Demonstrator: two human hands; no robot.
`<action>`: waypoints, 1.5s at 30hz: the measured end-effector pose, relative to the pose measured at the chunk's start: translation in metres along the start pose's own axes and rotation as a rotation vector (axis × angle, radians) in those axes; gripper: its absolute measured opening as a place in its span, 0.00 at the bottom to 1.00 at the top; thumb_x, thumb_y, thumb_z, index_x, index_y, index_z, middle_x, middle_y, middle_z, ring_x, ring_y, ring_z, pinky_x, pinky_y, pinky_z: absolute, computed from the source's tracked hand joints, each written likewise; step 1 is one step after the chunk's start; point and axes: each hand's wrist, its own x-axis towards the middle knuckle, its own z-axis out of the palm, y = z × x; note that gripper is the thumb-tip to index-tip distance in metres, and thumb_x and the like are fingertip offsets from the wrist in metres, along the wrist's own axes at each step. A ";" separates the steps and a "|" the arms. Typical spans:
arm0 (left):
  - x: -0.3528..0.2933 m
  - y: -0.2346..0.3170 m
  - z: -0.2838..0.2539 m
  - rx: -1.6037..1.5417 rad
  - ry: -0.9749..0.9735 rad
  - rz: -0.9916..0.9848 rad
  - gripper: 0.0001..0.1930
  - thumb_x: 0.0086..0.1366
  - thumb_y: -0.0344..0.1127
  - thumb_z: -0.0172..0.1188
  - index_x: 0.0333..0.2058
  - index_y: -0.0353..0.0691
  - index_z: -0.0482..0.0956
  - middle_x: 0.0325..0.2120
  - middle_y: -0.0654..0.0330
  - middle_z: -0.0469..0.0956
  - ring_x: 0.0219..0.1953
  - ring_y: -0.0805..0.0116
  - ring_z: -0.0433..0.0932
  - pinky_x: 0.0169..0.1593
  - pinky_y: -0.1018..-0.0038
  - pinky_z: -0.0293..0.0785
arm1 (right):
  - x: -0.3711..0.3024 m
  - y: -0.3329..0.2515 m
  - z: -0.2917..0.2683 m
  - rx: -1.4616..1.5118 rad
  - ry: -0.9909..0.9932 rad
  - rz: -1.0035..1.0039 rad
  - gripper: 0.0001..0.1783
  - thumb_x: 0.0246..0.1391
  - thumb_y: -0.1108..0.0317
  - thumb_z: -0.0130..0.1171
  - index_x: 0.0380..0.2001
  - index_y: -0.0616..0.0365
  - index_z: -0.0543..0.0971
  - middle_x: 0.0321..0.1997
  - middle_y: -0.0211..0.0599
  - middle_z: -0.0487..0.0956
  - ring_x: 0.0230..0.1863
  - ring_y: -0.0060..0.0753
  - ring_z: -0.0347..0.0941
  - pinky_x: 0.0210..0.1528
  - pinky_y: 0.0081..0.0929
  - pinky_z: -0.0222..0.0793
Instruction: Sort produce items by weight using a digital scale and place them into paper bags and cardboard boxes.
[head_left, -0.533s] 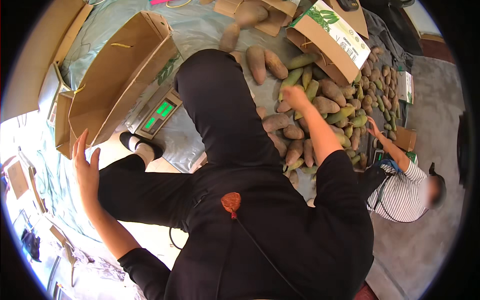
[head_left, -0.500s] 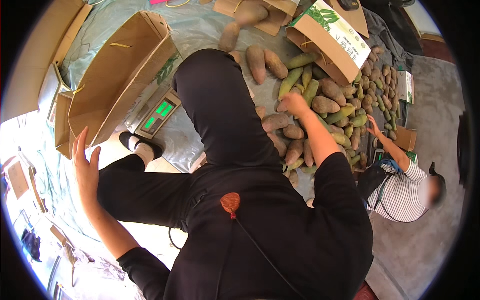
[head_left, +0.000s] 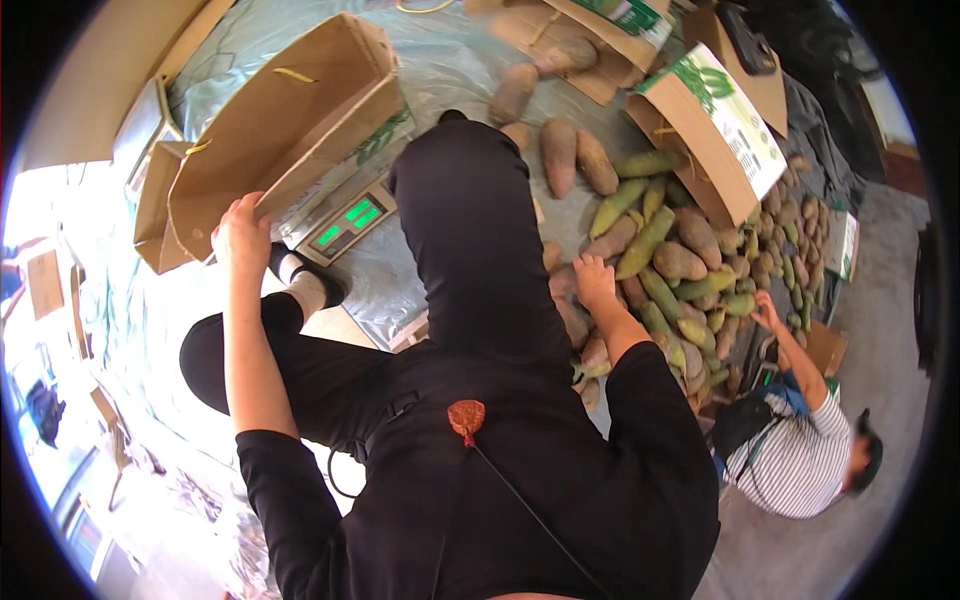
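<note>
On the left, my left hand (head_left: 242, 237) is closed on the near edge of a tall open cardboard box (head_left: 180, 215). The box leans on its side over a digital scale (head_left: 345, 228) with a green lit display. My right hand (head_left: 597, 283) lies over the near left side of a heap of root vegetables, its fingers a little apart and touching them. Just beyond its fingertips lies a reddish-brown root (head_left: 612, 240). Beside it are a long green one (head_left: 646, 243) and a plump brown one (head_left: 679, 262). What lies under my right palm is hidden.
Another open carton (head_left: 690, 150) lies tipped at the heap's far side. Two brown roots (head_left: 558, 157) rest apart on the plastic sheet. At the right, a person in a striped shirt (head_left: 795, 455) reaches a hand (head_left: 768, 315) into the heap. My bent knee (head_left: 465, 190) stands between box and heap.
My left hand, open beside the box before, has moved onto its edge and closed there. My right hand has drawn back nearer to me across the heap. The whole view has shifted.
</note>
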 end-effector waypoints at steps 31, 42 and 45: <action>-0.013 0.002 -0.001 -0.020 0.020 -0.015 0.07 0.54 0.31 0.60 0.34 0.44 0.79 0.32 0.59 0.78 0.41 0.59 0.77 0.42 0.60 0.68 | 0.060 0.022 -0.184 1.254 0.532 -0.253 0.43 0.30 0.76 0.71 0.56 0.61 0.66 0.52 0.37 0.72 0.52 0.32 0.69 0.54 0.29 0.65; -0.021 0.003 -0.010 -0.020 -0.008 -0.008 0.04 0.54 0.30 0.60 0.31 0.41 0.78 0.30 0.58 0.77 0.40 0.56 0.77 0.41 0.59 0.68 | 0.029 -0.162 -0.456 0.864 0.669 -1.054 0.37 0.32 0.71 0.70 0.52 0.52 0.71 0.49 0.38 0.74 0.50 0.36 0.72 0.53 0.33 0.69; -0.021 0.000 -0.007 -0.028 0.011 0.018 0.04 0.54 0.31 0.60 0.30 0.42 0.77 0.31 0.59 0.77 0.40 0.56 0.77 0.41 0.59 0.68 | 0.062 -0.222 -0.459 0.405 0.818 -1.128 0.33 0.31 0.63 0.70 0.47 0.48 0.74 0.46 0.40 0.76 0.48 0.44 0.73 0.47 0.38 0.70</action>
